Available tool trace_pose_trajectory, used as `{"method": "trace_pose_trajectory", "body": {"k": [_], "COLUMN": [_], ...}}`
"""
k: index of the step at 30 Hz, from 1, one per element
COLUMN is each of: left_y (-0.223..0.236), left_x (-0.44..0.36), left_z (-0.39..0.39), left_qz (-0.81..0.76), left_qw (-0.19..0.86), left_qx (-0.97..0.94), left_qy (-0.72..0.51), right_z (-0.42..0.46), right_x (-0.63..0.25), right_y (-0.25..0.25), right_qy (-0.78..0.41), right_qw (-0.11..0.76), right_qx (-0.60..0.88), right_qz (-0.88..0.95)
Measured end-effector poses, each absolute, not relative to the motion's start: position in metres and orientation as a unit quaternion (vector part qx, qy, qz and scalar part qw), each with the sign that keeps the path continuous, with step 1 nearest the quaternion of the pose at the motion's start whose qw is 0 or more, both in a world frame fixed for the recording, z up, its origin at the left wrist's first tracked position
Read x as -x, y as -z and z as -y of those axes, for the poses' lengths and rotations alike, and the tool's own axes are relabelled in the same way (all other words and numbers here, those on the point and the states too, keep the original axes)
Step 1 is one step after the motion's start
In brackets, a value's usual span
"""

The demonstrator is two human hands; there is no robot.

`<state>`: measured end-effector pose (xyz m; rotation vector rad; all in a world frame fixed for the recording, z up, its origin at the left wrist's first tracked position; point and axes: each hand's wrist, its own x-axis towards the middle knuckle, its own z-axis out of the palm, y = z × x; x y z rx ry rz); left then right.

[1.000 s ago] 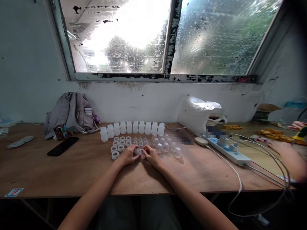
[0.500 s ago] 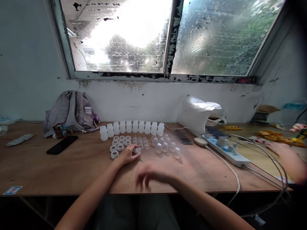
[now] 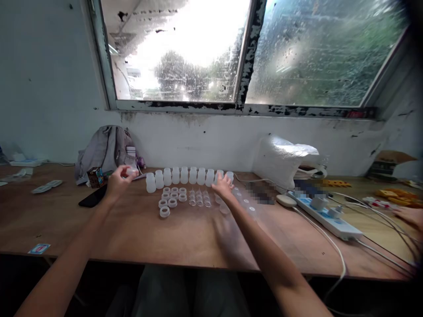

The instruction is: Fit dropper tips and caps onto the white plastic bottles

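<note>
My left hand (image 3: 119, 181) is raised over the left of the table, its fingers pinched on a small translucent plastic piece (image 3: 132, 171); its exact kind is unclear. My right hand (image 3: 223, 186) reaches to the right end of a curved row of frosted white bottles (image 3: 184, 175). Its fingers are apart in front of a bottle (image 3: 220, 175); whether they touch it I cannot tell. Nearer me stand white screw rings (image 3: 164, 211) in rows, with clear nipple-shaped pieces (image 3: 199, 198) beside them. Clear dome caps (image 3: 224, 208) lie partly hidden beneath my right forearm.
A grey backpack (image 3: 105, 152), a small dark box (image 3: 95, 177) and a black phone (image 3: 91, 198) are at the left. On the right are a white bag (image 3: 277, 163), a power strip (image 3: 325, 218) with cables, and another person's hand (image 3: 410, 215).
My left hand has lifted away from the clear pieces and moved left, carrying a small piece. My right hand has gone from the table's front forward to the bottle row. The view has shifted slightly.
</note>
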<state>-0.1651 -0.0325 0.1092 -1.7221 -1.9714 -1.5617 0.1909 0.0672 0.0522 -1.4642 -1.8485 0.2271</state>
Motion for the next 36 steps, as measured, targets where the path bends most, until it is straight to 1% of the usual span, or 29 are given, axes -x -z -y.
{"method": "trace_pose_trajectory", "body": {"k": [3, 6, 9, 12, 14, 20, 25, 31, 36], "left_y": [-0.073, -0.043, -0.029, -0.023, -0.02, -0.013, -0.006, 0.004, 0.008], "left_x": [0.144, 0.096, 0.049, 0.016, 0.002, -0.016, -0.019, -0.015, -0.012], "left_z": [0.027, 0.015, 0.007, 0.004, 0.003, 0.0, 0.001, 0.0, -0.003], "left_qz": [0.634, 0.577, 0.503, 0.461, 0.446, 0.426, 0.432, 0.425, 0.415], "left_qw": [0.002, -0.029, -0.036, -0.014, -0.006, 0.014, 0.036, 0.047, 0.05], "left_qx": [0.603, 0.681, 0.766, 0.808, 0.822, 0.843, 0.834, 0.826, 0.826], "left_qy": [0.484, 0.45, 0.398, 0.366, 0.354, 0.327, 0.341, 0.368, 0.378], "right_z": [-0.056, -0.043, -0.037, -0.034, -0.031, -0.021, -0.019, -0.02, -0.019], "right_x": [-0.189, -0.186, -0.182, -0.18, -0.179, -0.181, -0.181, -0.179, -0.178], "right_y": [-0.046, -0.03, -0.013, -0.002, 0.001, 0.004, 0.004, 0.005, 0.004], "right_qy": [-0.126, -0.16, -0.238, -0.346, -0.384, -0.337, -0.396, -0.413, -0.472], "right_qw": [0.373, 0.416, 0.437, 0.426, 0.424, 0.468, 0.47, 0.457, 0.451], "right_qx": [0.528, 0.46, 0.41, 0.391, 0.376, 0.402, 0.382, 0.377, 0.372], "right_qz": [0.752, 0.768, 0.764, 0.739, 0.729, 0.712, 0.69, 0.691, 0.66]}}
